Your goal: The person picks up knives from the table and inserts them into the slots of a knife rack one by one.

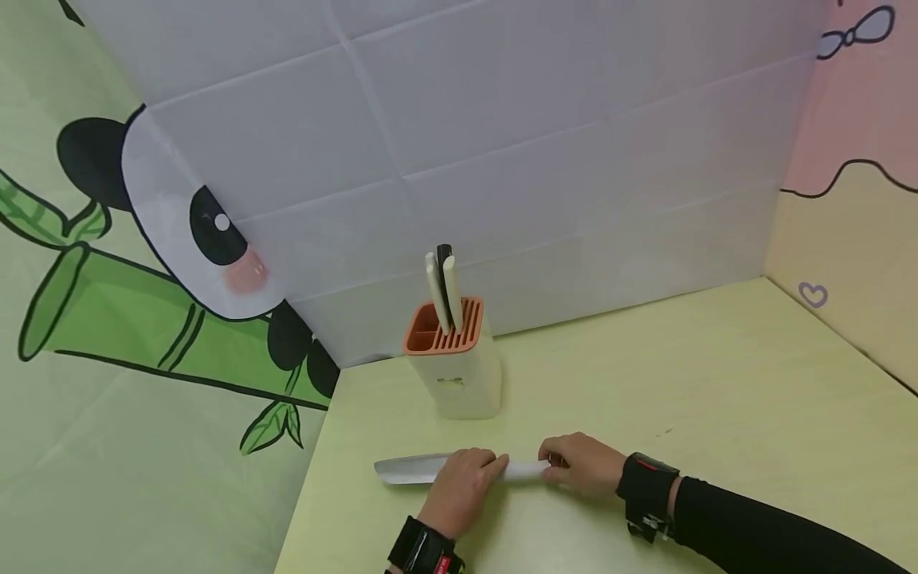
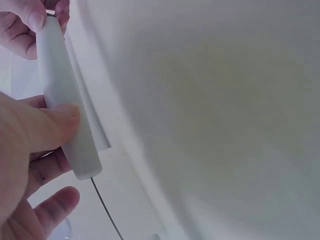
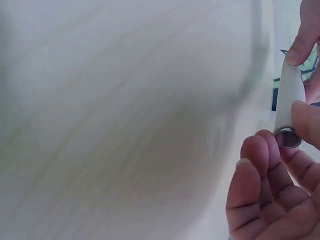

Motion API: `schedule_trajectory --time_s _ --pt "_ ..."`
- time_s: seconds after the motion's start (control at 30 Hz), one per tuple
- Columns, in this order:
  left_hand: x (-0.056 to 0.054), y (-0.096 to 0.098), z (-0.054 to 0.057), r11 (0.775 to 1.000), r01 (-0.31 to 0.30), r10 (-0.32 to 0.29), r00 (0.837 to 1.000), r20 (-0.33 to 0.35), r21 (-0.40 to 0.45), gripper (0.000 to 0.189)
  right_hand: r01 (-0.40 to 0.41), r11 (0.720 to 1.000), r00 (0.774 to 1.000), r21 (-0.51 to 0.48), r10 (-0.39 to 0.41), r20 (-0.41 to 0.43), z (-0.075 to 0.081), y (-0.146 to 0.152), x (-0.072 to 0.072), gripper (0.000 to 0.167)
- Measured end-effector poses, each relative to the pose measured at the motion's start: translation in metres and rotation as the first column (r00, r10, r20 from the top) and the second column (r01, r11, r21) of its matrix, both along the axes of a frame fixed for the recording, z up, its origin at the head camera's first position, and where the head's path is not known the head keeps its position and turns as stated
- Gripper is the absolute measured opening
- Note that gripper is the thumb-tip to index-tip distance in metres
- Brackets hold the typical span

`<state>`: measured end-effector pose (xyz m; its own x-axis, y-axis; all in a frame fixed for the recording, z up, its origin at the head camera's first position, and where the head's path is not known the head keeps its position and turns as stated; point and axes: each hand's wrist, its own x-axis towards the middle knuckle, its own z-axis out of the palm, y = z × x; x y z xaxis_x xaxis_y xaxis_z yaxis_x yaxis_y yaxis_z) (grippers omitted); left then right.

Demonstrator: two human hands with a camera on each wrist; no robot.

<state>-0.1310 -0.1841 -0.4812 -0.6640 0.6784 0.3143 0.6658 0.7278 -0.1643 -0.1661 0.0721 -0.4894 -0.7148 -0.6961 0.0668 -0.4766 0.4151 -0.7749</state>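
A kitchen knife (image 1: 410, 469) with a broad silvery blade and a white handle (image 2: 62, 85) is held level just above or on the table; I cannot tell which. Its blade points left. My left hand (image 1: 462, 488) grips the handle close to the blade, thumb along it. At the other end my right hand (image 1: 584, 465) pinches the butt of the handle, where a round metal cap (image 3: 288, 138) shows in the right wrist view. In the left wrist view the blade appears edge-on as a thin dark line.
Behind the knife stands a cream knife block (image 1: 459, 387) with an orange slotted top, holding several white and black handles. The pale yellow table (image 1: 681, 383) meets a white printed sheet (image 1: 538, 199) at the back. A green printed sheet (image 1: 107, 462) hangs on the left.
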Motion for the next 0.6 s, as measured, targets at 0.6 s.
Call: schedule_trajectory --time_s 0.6 --pt "-0.006 0.042 0.058 0.986 0.020 -0.011 0.998 -0.054 0.167 0.045 0.230 0.890 0.947 -0.394 -0.111 0.301 0.051 0.033 0.007 0.033"
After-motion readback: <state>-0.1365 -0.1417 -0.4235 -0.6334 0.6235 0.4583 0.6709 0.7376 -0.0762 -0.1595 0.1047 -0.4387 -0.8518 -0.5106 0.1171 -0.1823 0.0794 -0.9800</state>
